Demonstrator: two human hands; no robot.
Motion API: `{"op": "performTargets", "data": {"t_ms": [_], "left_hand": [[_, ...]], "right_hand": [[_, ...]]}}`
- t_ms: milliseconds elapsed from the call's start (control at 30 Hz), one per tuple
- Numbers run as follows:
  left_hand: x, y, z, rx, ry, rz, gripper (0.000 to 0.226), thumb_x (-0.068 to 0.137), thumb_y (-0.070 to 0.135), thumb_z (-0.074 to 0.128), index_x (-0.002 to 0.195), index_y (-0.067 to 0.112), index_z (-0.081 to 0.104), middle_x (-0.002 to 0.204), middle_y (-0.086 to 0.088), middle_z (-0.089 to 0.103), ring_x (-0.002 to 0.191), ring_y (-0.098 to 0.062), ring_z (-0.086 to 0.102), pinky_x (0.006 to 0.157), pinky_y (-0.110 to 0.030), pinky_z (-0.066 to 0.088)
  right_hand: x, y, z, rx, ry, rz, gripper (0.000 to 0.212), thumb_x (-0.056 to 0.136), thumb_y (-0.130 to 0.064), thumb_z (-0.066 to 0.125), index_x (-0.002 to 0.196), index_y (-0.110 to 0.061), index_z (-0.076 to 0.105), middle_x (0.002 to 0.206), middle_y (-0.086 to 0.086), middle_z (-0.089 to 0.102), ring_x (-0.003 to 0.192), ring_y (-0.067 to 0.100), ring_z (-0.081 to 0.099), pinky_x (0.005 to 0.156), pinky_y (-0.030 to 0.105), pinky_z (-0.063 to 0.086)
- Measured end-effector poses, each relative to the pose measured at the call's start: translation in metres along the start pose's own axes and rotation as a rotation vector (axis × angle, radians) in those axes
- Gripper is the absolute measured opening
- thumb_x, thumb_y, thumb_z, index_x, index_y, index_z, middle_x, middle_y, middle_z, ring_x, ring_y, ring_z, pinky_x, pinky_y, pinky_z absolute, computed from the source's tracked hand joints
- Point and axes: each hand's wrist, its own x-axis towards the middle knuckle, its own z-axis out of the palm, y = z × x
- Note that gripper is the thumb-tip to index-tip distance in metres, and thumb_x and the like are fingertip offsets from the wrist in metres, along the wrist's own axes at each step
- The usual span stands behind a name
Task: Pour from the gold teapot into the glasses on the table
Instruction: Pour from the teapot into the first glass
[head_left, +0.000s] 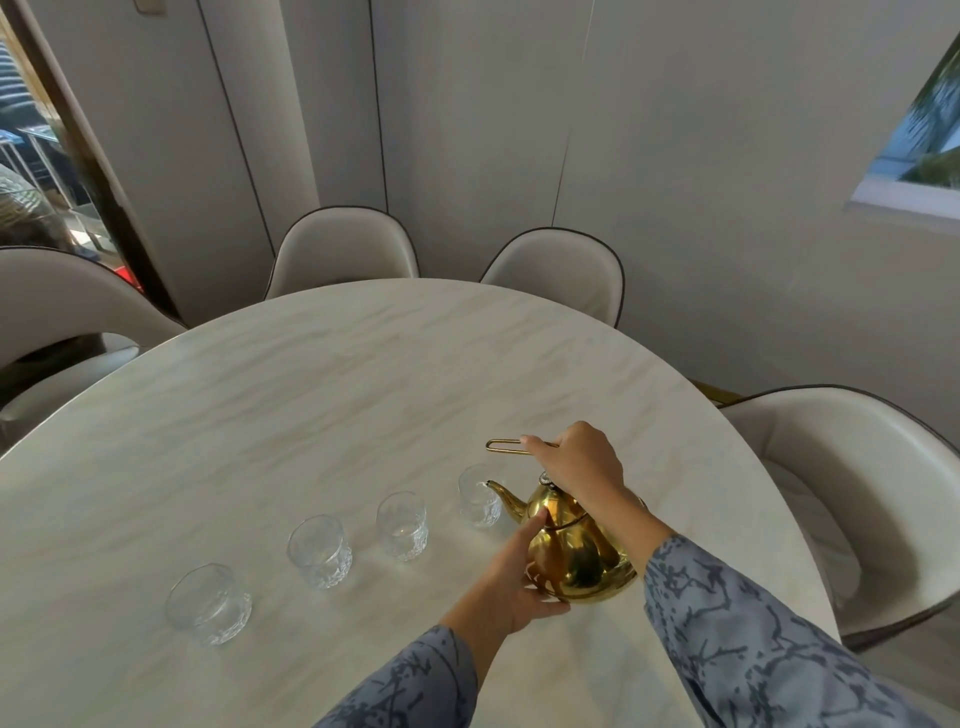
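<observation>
A gold teapot (576, 556) is tilted to the left, its spout tip over the rim of the rightmost glass (479, 496). My right hand (579, 460) is closed on the teapot's thin wire handle (506, 447) from above. My left hand (511, 571) presses against the pot's left side and base, index finger up toward the lid. Three more clear glasses stand in a diagonal row to the left: one (402, 525), another (319, 551) and the nearest (209, 603). All look empty or nearly so; no stream is visible.
The glasses and pot sit on a round white marble table (311, 389). Cream chairs surround it: two at the far side (345, 249) (558, 270), one at the left (57, 306), one at the right (852, 483). A wall stands behind.
</observation>
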Motion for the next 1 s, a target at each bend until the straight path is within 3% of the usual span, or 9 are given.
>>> {"op": "performTargets", "data": {"t_ms": [467,1000], "left_hand": [[0.0,0.005,0.003,0.03,-0.032,-0.011,0.092,0.076,0.054,0.072,0.146,0.012,0.03,0.15,-0.018,0.036,0.133,-0.039,0.045,0.107,-0.055,0.042],[0.0,0.005,0.008,0.083,-0.049,-0.015,0.092,0.077,0.058,0.069,0.146,0.011,0.031,0.146,-0.019,0.042,0.129,-0.038,0.05,0.105,-0.054,0.044]], "right_hand": [[0.006,-0.009,-0.004,-0.056,-0.001,0.032,0.052,0.089,-0.051,0.061,0.055,-0.012,0.049,0.05,-0.003,0.055,0.047,0.012,0.05,0.05,0.025,0.036],[0.008,-0.009,-0.011,-0.069,-0.006,0.066,0.048,0.087,-0.05,0.062,0.059,-0.013,0.048,0.052,-0.003,0.054,0.049,0.013,0.048,0.05,0.024,0.033]]}}
